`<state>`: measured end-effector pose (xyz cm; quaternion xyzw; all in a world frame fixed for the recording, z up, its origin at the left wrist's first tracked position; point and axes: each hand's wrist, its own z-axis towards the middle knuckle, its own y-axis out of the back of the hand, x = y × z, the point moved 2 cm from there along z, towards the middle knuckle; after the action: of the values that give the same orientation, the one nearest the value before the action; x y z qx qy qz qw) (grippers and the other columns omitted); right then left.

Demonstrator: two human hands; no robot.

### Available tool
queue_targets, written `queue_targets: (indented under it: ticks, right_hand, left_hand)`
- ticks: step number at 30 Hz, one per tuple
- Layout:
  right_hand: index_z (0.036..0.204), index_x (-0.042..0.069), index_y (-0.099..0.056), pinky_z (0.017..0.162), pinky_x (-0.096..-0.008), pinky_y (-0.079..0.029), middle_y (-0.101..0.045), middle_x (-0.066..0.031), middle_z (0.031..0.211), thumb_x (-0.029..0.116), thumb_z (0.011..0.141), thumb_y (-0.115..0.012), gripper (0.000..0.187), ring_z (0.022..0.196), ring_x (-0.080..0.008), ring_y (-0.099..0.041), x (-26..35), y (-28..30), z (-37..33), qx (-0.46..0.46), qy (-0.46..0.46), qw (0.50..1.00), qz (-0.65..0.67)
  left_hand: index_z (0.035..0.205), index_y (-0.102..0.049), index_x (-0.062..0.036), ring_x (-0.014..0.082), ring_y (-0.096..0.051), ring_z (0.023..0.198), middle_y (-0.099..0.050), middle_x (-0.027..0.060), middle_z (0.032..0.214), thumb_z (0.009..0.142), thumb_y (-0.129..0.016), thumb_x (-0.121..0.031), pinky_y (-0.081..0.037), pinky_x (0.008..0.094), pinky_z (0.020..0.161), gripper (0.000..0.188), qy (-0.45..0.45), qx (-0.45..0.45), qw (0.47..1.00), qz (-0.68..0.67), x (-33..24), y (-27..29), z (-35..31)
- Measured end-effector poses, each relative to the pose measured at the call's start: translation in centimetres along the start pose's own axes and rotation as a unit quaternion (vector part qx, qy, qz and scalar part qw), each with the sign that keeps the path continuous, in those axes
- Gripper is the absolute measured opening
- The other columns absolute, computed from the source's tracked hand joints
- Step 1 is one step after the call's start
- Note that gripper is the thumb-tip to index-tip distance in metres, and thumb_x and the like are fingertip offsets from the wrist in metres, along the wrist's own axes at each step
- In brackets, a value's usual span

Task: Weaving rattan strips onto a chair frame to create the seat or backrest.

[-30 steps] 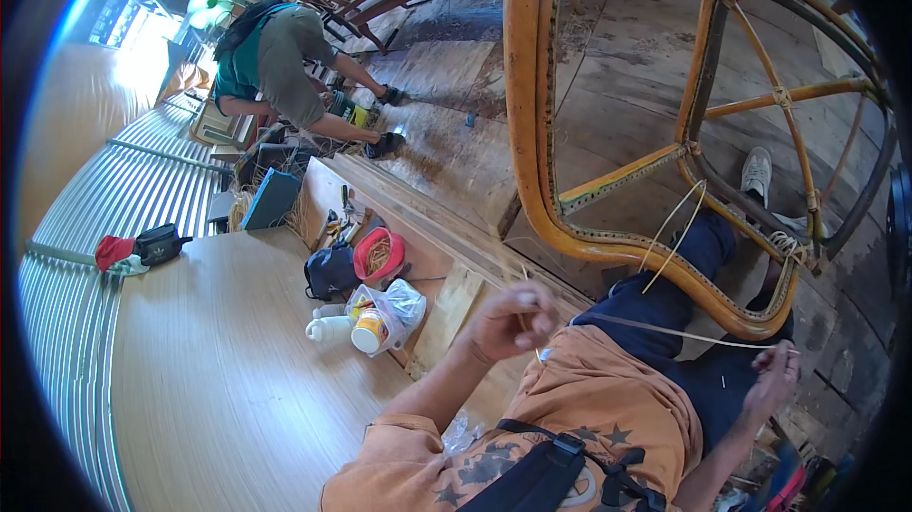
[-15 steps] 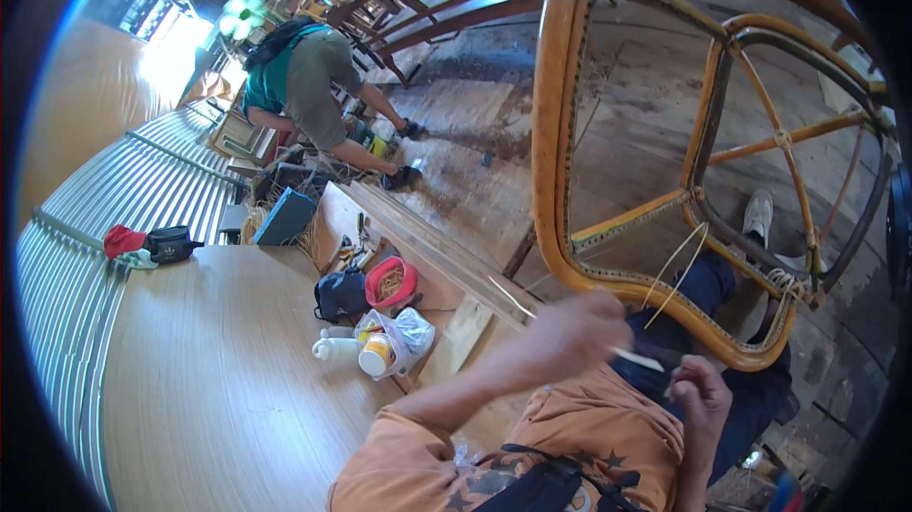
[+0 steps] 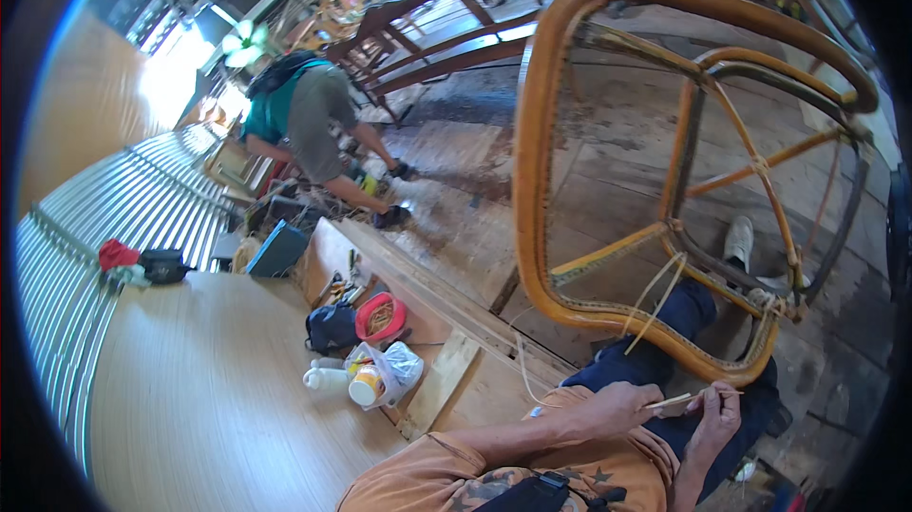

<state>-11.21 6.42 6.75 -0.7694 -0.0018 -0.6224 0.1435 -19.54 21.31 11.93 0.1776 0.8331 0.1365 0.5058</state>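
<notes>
In front of my lap my left hand [image 3: 622, 408] is closed around a pale rattan strip [image 3: 676, 401]. My right hand [image 3: 718, 414], fingers pinched, grips the same strip a short way to the right. A thin length of the strip appears to trail in a curve to the left of my left hand. Just beyond my hands a bent rattan chair frame [image 3: 534, 170] leans over my legs, its seat opening bare and a row of holes along the inner edge. A loose loop of cane [image 3: 655, 303] hangs from its lower rail, and more cane is wound round the near right corner.
To my left is a wooden tabletop [image 3: 218, 369] with a white bottle [image 3: 326, 379], a plastic bag [image 3: 407, 365], a red basket [image 3: 382, 318] and a dark blue bag [image 3: 332, 327]. A plank [image 3: 442, 379] lies beside them. Further off, another person [image 3: 309, 123] bends over.
My left hand has moved down and right, close to my right hand, and both now meet at the strip. The view has shifted slightly, so the chair frame appears lower and further left.
</notes>
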Motion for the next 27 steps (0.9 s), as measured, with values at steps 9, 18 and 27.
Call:
queue_targets:
  ticks: [9, 18, 27]
  right_hand:
    - [0.096, 0.002, -0.058, 0.051, -0.0192, -0.04, -0.054, -0.0007, 0.069, 0.016, 0.09, -0.051, 0.017, 0.057, -0.0071, -0.05, 4.7, 14.9, -1.1, -0.288, 0.049, 0.953, -0.078]
    - [0.091, 0.003, -0.059, 0.056, -0.0202, -0.041, -0.057, 0.0001, 0.072, 0.01, 0.086, -0.052, 0.011, 0.062, -0.0063, -0.053, -2.9, 29.3, -17.8, -0.49, -0.072, 0.839, -0.226]
    - [0.093, 0.001, -0.06, 0.076, -0.0368, -0.045, -0.061, -0.0189, 0.088, 0.014, 0.079, -0.057, 0.019, 0.085, -0.0346, -0.058, -11.5, 22.9, -25.8, -0.306, -0.277, 0.811, -0.414]
  left_hand:
    - [0.078, -0.058, -0.0007, 0.0103, -0.049, 0.061, -0.056, 0.0092, 0.064, 0.083, -0.058, -0.016, -0.042, 0.0267, 0.057, 0.016, 0.018, -0.037, 0.998, 0.053, 1.8, -1.3, 1.6]
    - [0.072, -0.057, -0.0008, 0.0024, -0.039, 0.058, -0.047, -0.0047, 0.06, 0.084, -0.057, -0.01, -0.034, 0.0193, 0.051, 0.015, 0.004, 0.008, 1.0, -0.027, 0.3, -3.9, 3.3]
    - [0.077, -0.056, -0.0029, 0.0001, -0.035, 0.045, -0.043, -0.006, 0.054, 0.086, -0.054, -0.01, -0.026, 0.0166, 0.041, 0.011, 0.003, 0.013, 0.999, -0.047, 0.3, -5.1, 3.1]
